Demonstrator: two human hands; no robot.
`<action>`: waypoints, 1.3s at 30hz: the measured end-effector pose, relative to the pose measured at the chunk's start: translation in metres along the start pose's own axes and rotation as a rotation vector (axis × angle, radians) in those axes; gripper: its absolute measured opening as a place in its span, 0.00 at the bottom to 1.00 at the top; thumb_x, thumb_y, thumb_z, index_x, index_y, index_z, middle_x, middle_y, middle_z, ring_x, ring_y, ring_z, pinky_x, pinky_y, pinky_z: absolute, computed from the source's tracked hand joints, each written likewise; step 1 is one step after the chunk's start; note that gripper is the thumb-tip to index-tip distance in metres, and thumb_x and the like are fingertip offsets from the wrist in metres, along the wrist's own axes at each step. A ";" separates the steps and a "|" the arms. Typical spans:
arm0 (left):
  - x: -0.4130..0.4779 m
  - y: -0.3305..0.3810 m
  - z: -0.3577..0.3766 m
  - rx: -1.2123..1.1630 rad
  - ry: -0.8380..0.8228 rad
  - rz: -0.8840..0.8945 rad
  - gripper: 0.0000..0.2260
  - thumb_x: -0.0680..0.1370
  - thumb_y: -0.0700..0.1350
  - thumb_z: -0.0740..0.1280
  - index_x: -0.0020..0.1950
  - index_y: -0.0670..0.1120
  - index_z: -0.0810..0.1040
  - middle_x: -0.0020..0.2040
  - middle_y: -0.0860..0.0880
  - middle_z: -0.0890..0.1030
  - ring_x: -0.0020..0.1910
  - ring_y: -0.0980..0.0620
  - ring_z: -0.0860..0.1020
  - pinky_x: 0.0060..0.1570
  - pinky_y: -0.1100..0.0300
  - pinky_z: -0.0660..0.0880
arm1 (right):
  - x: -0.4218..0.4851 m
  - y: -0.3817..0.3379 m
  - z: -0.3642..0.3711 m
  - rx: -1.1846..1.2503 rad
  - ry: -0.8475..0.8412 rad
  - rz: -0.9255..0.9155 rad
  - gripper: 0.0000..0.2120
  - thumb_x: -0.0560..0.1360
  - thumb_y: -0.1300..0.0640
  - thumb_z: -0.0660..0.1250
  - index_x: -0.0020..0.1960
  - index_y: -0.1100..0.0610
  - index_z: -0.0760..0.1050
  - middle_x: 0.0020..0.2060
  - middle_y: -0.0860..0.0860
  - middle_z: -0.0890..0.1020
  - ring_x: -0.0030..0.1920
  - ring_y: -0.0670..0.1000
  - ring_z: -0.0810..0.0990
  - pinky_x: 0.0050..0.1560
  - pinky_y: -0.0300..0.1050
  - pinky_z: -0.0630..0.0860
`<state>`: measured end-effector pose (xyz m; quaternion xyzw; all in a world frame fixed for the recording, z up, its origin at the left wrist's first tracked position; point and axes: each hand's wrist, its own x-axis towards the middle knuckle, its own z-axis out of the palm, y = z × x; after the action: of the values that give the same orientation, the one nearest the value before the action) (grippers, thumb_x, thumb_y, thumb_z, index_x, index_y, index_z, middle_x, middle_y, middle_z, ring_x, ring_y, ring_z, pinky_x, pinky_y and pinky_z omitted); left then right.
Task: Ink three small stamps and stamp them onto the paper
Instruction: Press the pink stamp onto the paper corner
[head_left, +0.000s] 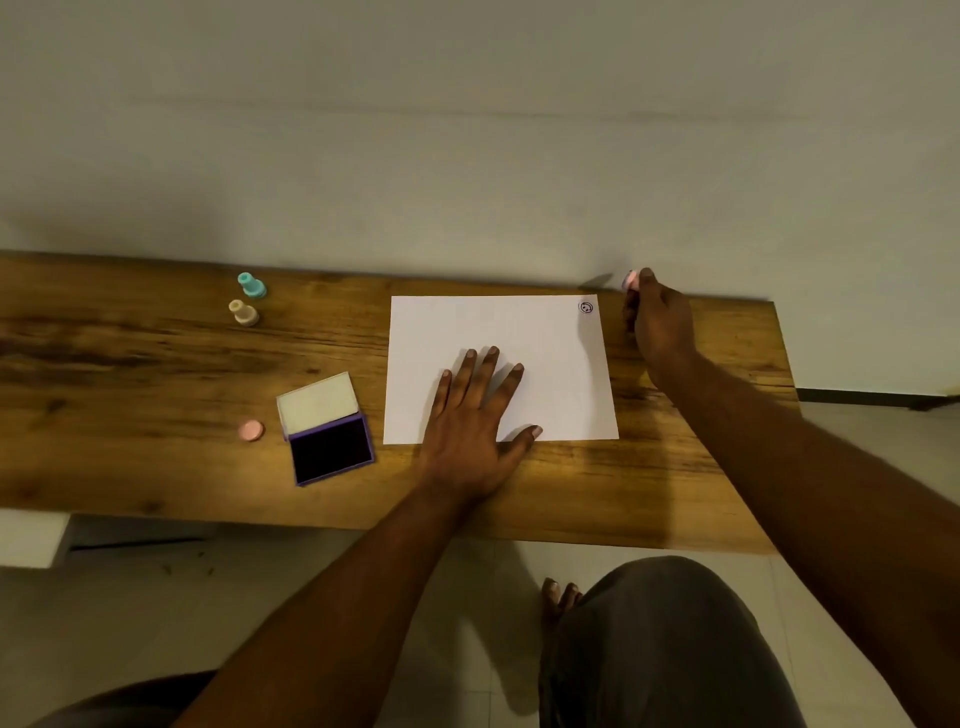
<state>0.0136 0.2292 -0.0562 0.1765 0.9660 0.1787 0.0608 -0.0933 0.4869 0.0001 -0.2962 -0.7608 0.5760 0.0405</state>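
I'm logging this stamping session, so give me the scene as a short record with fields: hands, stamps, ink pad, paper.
left hand: flat on the paper, fingers spread
right hand: holds the pink stamp off the paper's far right corner
paper: one round print in the far right corner
teal stamp: upright, far left of the table
beige stamp: upright, just nearer than the teal one
ink pad: open, left of the paper
pink cap: left of the pad

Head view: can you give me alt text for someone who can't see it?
The right hand holds a pink stamp beside a white paper bearing one round print, while the left hand lies flat on it. On the wooden table sit an open ink pad, two stamps and a pink cap.
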 end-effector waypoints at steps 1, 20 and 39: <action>-0.001 0.000 -0.001 -0.016 0.012 0.007 0.37 0.82 0.71 0.50 0.87 0.58 0.46 0.88 0.51 0.40 0.85 0.49 0.34 0.83 0.43 0.36 | -0.003 -0.001 0.002 -0.018 -0.006 -0.014 0.20 0.83 0.41 0.61 0.40 0.52 0.80 0.33 0.50 0.81 0.33 0.49 0.77 0.39 0.49 0.75; -0.137 -0.170 -0.093 -0.177 0.583 -0.578 0.22 0.79 0.58 0.69 0.69 0.49 0.79 0.78 0.47 0.73 0.81 0.42 0.64 0.79 0.39 0.59 | -0.186 -0.059 0.194 -0.448 -0.609 -0.713 0.13 0.76 0.46 0.74 0.55 0.53 0.85 0.45 0.46 0.87 0.44 0.45 0.83 0.46 0.40 0.80; -0.151 -0.205 -0.078 -0.239 0.462 -0.757 0.21 0.78 0.64 0.68 0.69 0.60 0.78 0.85 0.53 0.62 0.86 0.42 0.49 0.83 0.40 0.42 | -0.256 -0.053 0.290 -0.851 -0.801 -0.991 0.14 0.77 0.46 0.71 0.60 0.51 0.84 0.50 0.47 0.86 0.48 0.47 0.82 0.49 0.44 0.79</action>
<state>0.0742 -0.0302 -0.0510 -0.2414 0.9234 0.2887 -0.0754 -0.0214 0.1043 0.0229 0.3208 -0.9176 0.2113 -0.1024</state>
